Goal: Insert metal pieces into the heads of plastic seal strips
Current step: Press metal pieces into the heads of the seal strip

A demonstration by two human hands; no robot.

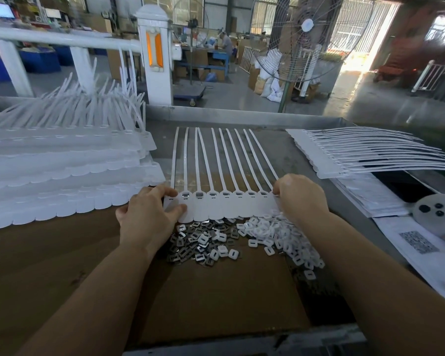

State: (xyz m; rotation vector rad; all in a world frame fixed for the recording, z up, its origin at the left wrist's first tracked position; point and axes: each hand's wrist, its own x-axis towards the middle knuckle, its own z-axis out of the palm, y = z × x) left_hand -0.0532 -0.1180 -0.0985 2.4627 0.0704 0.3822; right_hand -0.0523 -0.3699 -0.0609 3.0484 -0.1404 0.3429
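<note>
A joined row of several white plastic seal strips [224,206] lies flat before me, tails pointing away. Most of its heads show a metal piece seated in the slot. My left hand [149,214] pinches the row's left end between thumb and fingers. My right hand [299,196] grips the right end, fingers curled over the last head. Just below the row lie a heap of loose metal pieces [190,244] and a heap of small white plastic caps [278,233] on brown cardboard [216,299].
Tall stacks of seal strip rows [62,170] fill the left of the table. Another stack of rows [365,152] lies at the right, with papers [421,247] and a round white object [434,211] beside it. A fan [306,39] stands behind the metal table edge.
</note>
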